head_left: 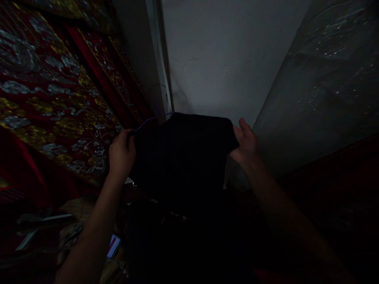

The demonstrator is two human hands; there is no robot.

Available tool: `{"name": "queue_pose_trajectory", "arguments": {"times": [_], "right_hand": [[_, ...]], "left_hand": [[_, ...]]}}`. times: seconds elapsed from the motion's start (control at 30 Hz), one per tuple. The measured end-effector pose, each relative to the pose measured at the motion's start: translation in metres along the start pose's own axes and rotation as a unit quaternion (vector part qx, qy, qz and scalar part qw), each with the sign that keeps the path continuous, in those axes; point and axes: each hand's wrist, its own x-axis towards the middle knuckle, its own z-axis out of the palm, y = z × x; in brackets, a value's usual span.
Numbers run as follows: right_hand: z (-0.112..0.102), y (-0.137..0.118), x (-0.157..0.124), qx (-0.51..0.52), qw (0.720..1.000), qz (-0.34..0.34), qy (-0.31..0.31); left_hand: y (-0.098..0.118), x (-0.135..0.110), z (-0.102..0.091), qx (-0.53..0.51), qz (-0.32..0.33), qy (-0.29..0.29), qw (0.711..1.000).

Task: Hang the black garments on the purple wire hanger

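A black garment [189, 157], which looks like a short-sleeved shirt, is spread between my hands, with a thin purple clothes hanger [148, 119] showing at its neck. My left hand [122, 152] is closed on the shirt's left shoulder, beside the hanger's arm. At the opposite side, my right hand [246, 142] is at the sleeve edge, thumb raised and apart from the cloth. Its other fingers are partly hidden behind the sleeve. Darkness hides the folds and lower part of the shirt.
Red cloth with gold and silver embroidery [68, 126] hangs at the left. A pale wall [219, 59] stands ahead, and shiny plastic sheeting [322, 86] covers the right side. Below my left arm lies a lit phone [113, 245] among dim clutter.
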Motion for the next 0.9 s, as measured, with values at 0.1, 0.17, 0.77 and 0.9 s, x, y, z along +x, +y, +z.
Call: {"name": "queue_pose_trajectory", "arguments": {"times": [0.1, 0.17, 0.77, 0.9], "right_hand": [[0.01, -0.035, -0.005, 0.026, 1.0, 0.0, -0.006], [0.02, -0.043, -0.015, 0.043, 0.997, 0.001, -0.069], [0.033, 0.084, -0.019, -0.127, 0.977, -0.06, -0.162], [-0.017, 0.08, -0.024, -0.064, 0.997, 0.001, 0.044]], "left_hand": [[-0.005, 0.0, 0.005, 0.002, -0.032, 0.01, 0.999], [-0.012, -0.003, 0.009, -0.007, -0.056, 0.006, 0.998], [0.089, -0.055, 0.054, -0.585, -0.067, -0.309, 0.747], [0.056, -0.058, 0.049, -0.581, -0.188, -0.296, 0.735]]}}
